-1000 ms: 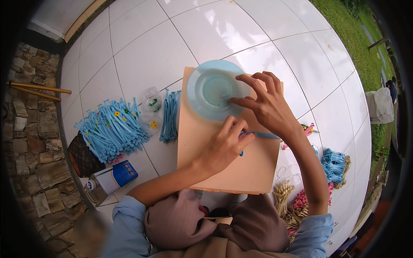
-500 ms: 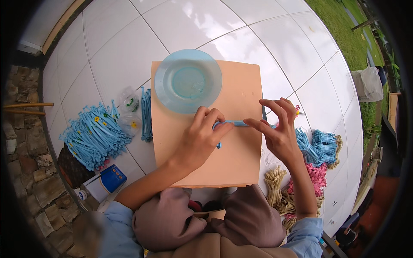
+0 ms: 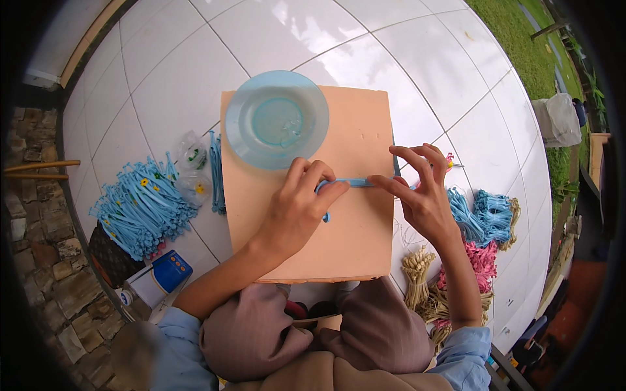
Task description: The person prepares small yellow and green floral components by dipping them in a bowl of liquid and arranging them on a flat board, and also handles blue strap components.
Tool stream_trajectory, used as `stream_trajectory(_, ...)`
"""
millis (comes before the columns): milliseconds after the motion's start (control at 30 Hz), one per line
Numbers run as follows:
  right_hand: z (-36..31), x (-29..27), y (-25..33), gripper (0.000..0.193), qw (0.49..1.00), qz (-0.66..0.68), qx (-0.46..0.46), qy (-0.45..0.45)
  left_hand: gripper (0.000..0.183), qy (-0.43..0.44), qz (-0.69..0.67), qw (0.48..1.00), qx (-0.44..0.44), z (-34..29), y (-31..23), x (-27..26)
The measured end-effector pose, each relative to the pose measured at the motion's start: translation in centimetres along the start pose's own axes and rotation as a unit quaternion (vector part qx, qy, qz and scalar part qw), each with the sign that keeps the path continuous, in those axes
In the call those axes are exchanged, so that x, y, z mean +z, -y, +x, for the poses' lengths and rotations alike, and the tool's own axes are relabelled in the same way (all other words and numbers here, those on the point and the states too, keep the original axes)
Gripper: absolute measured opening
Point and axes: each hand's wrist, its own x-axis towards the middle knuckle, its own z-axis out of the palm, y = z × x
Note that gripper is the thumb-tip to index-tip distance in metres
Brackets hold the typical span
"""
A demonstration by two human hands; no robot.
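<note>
A light blue cord (image 3: 355, 183) is stretched level between my two hands, just above a peach-coloured board (image 3: 313, 254). My left hand (image 3: 301, 199) pinches its left part, where the cord bends round and one rounded end hangs below the fingers. With thumb and index finger, my right hand (image 3: 420, 192) grips the cord's right part; its other fingers are raised and spread. Beyond my left hand, a clear bluish plate (image 3: 244, 140) rests on the board's far left, holding some small transparent bits too fine to name.
To the left lies a big heap of light blue cords (image 3: 140, 208), beside clear plastic bags (image 3: 193, 186) and a blue-and-white can (image 3: 160, 277). Bundles of blue cords (image 3: 492, 218), pink cords (image 3: 479, 264) and beige cords (image 3: 417, 274) lie on the right, around my right forearm.
Both hands keep their pinch on the cord, with hardly any movement. The board and plate appear slightly farther left in the picture.
</note>
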Motion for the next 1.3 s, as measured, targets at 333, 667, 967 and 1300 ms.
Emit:
stream_trajectory(333,-0.4,1.5,1.2,0.045,0.866,0.355,0.351,-0.035,0.034,-0.031,-0.012,0.999,0.010,-0.5,-0.1,0.2)
stream_trajectory(667,-6.0,-4.8,1.7,0.047,0.792,0.452,0.395,-0.113,0.017,0.131,-0.397,0.902,-0.104,0.2,-3.4,-2.0)
stream_trajectory(967,-8.8,-0.2,-0.9,0.043,0.794,0.412,0.419,-0.156,0.079,0.115,-0.190,0.963,0.151,-2.3,-1.4,0.0)
stream_trajectory(1300,-9.1,-0.4,-0.3,0.050,0.687,0.524,0.395,-0.312,0.096,0.213,0.117,0.938,0.247,-6.6,-0.1,-2.1)
